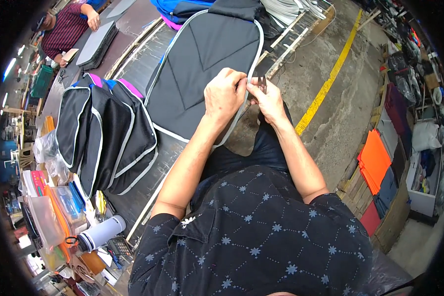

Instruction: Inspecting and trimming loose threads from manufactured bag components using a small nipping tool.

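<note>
A black padded bag panel (182, 69) with stitched V-shaped lines and pale grey piping lies slanted on the dark table in front of me. My left hand (224, 96) is closed at the panel's right edge, with thumb and fingers pinching the piping. Right beside it, my right hand (270, 104) is closed around small dark thread snips (263, 85), whose tips point up and away from me. The fingertips of both hands nearly meet at the piping. Any thread between them is too small to make out.
Black bag pieces (113, 133) with pale piping are stacked at left. Nearer stand a grey bottle (102, 233), a calculator (120, 246) and plastic folders (44, 217). Across the table, another person (66, 29) handles stacked grey sheets (96, 47). Orange fabric (374, 160) lies at right.
</note>
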### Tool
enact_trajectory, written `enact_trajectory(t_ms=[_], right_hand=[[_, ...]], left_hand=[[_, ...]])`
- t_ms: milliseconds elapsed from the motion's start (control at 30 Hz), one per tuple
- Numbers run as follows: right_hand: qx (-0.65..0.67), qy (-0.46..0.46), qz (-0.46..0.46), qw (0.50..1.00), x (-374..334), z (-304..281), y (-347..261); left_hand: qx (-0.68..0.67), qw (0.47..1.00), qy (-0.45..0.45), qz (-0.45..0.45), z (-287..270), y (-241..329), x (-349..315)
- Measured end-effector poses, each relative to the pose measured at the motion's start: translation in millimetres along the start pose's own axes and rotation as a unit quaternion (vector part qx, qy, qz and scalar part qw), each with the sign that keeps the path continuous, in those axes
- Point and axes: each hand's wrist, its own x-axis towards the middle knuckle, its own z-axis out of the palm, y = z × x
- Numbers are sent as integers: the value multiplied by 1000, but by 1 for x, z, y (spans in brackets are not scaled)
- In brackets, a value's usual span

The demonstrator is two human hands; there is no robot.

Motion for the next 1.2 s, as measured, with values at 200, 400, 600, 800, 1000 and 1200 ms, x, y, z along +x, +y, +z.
enact_trajectory(t_ms=[200, 400, 600, 800, 1000, 1200], right_hand=[[-61, -10, -61, 996, 0, -2, 0], [-203, 51, -154, 966, -18, 3, -18], [-422, 38, -215, 880, -33, -4, -59], [-478, 88, -295, 822, -33, -9, -61], [-512, 64, -262, 816, -37, -6, -71], [-500, 64, -266, 821, -35, -4, -71]], left_hand=[[-346, 905, -23, -248, 22, -8, -8], [-478, 837, -3, -267, 22, -13, -15], [-440, 857, -4, -268, 25, -13, -23], [-374, 887, -1, -270, 30, -9, -24], [-361, 896, 9, -258, 30, -8, -22], [-343, 897, -21, -277, 26, -4, -22]])
